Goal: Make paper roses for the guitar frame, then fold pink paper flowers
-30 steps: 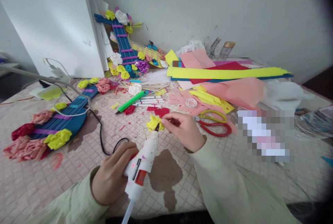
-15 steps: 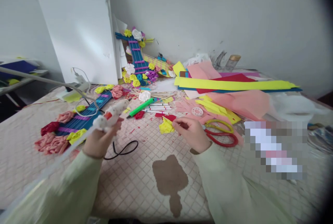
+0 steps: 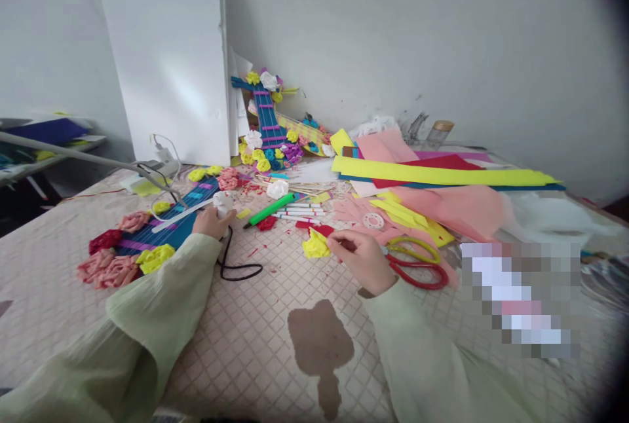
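My left hand (image 3: 212, 221) is closed round a white hot glue gun (image 3: 223, 202) low over the table, and a pale glue stick (image 3: 179, 215) sticks out of its back. Much of the gun is hidden by the fingers. Between thumb and fingertips, my right hand (image 3: 361, 258) pinches a yellow crepe paper flower (image 3: 316, 244). Left of the glue gun lies a blue panel (image 3: 162, 232) with purple strips and thin strings, edged with pink, red and yellow paper flowers. Scissors (image 3: 417, 262) with red and yellow handles lie beside my right hand.
A green cutter or marker (image 3: 270, 211) and several white pens (image 3: 299, 212) lie mid-table. Behind stand a decorated blue guitar shape (image 3: 268, 118) and a white board (image 3: 171, 69). Coloured paper (image 3: 442, 171) is piled at right. A black cord (image 3: 240, 272) loops near my left hand.
My left hand has moved forward and lowered the glue gun toward the table, its tip turning away. My right hand still pinches the yellow flower in nearly the same place. The view has shifted slightly left.
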The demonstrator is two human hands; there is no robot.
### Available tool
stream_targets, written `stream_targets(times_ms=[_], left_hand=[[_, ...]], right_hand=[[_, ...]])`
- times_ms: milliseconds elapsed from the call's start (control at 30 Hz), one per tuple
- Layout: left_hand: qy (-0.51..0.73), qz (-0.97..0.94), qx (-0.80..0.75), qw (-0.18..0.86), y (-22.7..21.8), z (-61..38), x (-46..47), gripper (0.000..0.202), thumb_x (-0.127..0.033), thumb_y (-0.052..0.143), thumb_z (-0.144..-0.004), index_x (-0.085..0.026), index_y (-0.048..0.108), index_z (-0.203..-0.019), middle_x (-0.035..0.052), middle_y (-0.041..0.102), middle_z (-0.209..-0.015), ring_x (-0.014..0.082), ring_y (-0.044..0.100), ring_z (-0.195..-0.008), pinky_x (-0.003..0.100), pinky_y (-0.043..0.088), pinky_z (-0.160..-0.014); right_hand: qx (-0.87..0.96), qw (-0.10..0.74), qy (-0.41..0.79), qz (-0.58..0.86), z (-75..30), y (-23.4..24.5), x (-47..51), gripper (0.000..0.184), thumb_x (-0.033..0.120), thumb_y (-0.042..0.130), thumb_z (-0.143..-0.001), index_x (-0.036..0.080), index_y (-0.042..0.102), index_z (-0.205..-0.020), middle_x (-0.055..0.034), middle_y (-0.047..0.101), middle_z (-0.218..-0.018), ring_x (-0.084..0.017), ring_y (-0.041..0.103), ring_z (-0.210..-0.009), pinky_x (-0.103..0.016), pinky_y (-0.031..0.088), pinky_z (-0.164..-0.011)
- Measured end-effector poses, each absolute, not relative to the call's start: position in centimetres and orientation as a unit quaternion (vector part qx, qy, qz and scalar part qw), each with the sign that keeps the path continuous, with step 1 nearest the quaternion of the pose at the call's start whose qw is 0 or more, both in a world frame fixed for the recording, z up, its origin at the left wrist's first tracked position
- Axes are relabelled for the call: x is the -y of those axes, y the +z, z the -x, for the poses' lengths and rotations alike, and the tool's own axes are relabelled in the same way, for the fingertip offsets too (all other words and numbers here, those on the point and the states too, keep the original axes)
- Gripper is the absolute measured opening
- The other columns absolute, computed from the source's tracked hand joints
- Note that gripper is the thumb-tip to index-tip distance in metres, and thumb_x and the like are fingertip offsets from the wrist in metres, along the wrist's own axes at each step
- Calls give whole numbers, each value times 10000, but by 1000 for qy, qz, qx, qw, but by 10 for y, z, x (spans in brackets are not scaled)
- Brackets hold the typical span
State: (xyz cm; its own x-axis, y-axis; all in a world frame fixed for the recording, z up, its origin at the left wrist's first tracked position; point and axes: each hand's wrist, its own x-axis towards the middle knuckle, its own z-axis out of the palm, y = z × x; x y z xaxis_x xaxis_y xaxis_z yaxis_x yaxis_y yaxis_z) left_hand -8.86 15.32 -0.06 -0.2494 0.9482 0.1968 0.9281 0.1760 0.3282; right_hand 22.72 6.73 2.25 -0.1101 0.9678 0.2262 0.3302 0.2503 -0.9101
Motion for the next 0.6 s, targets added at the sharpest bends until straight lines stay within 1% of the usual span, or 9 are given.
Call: stream_targets(times_ms=[100, 200, 300, 367, 467, 533, 600], left_hand=[[164, -634, -756, 0, 0, 92, -146, 385, -479, 426, -678, -116, 519, -590, 192, 598, -770, 337, 578, -808, 374, 426, -684], [146, -659, -737, -22, 0, 95, -136, 389, -477, 421, -688, -115, 540, -610, 196, 597, -881, 311, 568, -870, 365, 415, -781], [144, -671, -726, -44, -1, 97, -123, 384, -440, 413, -707, -99, 587, -734, 190, 585, -986, 290, 545, -946, 357, 381, -869], [146, -674, -722, -55, 0, 99, -114, 392, -413, 399, -722, -91, 596, -829, 186, 580, -1024, 283, 530, -984, 360, 361, -903], [156, -687, -706, -67, 4, 99, -97, 369, -394, 409, -722, -114, 607, -859, 172, 604, -999, 281, 540, -981, 368, 377, -894], [165, -700, -692, -70, 10, 97, -82, 327, -384, 427, -715, -141, 620, -819, 149, 629, -944, 271, 568, -930, 364, 407, -861], [179, -717, -672, -56, 18, 89, -64, 279, -374, 448, -711, -167, 625, -769, 113, 650, -880, 241, 597, -851, 342, 441, -810]], right_hand=[[657, 445, 358, 493, -227, 22, -66, 190, 303, 544, -720, 133, 629, -728, -30, 599, -629, -115, 500, -505, -226, 417, -489], [659, 442, 357, 493, -226, 20, -66, 191, 302, 547, -715, 132, 631, -731, -30, 601, -623, -115, 500, -505, -225, 417, -479], [657, 441, 359, 495, -226, 19, -65, 191, 301, 547, -717, 134, 634, -746, -31, 603, -626, -118, 503, -514, -229, 420, -482], [657, 439, 363, 493, -225, 18, -65, 194, 306, 546, -719, 136, 635, -753, -34, 607, -639, -121, 508, -526, -232, 423, -488], [658, 436, 368, 492, -225, 16, -64, 197, 313, 547, -720, 140, 634, -756, -41, 617, -668, -129, 522, -552, -238, 433, -507], [659, 433, 370, 492, -224, 16, -64, 200, 317, 548, -719, 142, 634, -764, -45, 625, -690, -137, 535, -576, -247, 445, -532], [658, 431, 370, 494, -224, 16, -63, 203, 320, 552, -715, 142, 633, -771, -45, 628, -689, -141, 542, -584, -251, 451, -543]])
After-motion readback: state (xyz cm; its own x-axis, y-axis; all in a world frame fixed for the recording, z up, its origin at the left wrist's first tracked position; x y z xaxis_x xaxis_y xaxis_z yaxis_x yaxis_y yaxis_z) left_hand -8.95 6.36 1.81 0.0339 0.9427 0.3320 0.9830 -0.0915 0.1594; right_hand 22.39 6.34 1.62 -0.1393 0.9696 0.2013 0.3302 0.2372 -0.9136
